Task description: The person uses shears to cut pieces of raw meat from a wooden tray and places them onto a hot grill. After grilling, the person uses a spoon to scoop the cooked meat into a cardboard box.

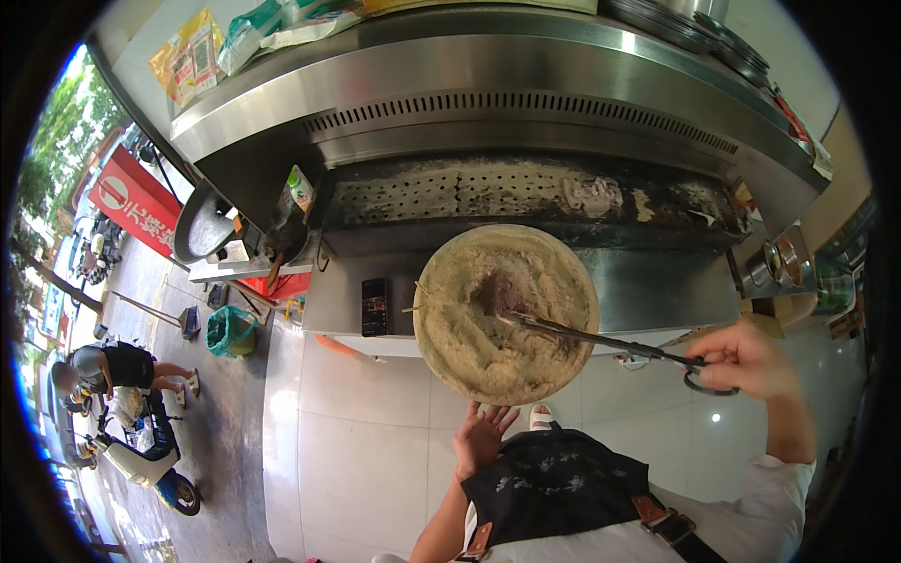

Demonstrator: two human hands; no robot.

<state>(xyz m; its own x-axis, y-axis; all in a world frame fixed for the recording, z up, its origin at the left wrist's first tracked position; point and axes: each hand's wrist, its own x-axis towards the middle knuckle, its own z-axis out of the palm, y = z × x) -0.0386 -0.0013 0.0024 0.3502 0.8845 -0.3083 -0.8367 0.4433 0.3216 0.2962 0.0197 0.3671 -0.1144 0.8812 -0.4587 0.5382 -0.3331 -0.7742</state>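
Observation:
My right hand [742, 362] is closed on the looped handles of long metal tongs [612, 341], whose tips reach into a hollow in a heap of tan, ash-like powder [464, 338]. The hollow shows a greyer, purplish patch. A large round tub [420, 352] holds this powder, standing at the front edge of the steel counter [633, 288]. Below the tub's near rim is my left hand [480, 440], its fingers apart and fingertips at or just under the rim; whether they touch it I cannot tell. A black smartphone [374, 307] lies on the counter left of the tub.
Behind the tub runs a blackened perforated grill trough [422, 197] under a steel extractor hood [493, 63]. A wok [204, 222] is at the left, with a lined bin [231, 331] on the floor. Metal containers [774, 264] stand right. Outside, a person [120, 369] is beside a scooter [141, 457].

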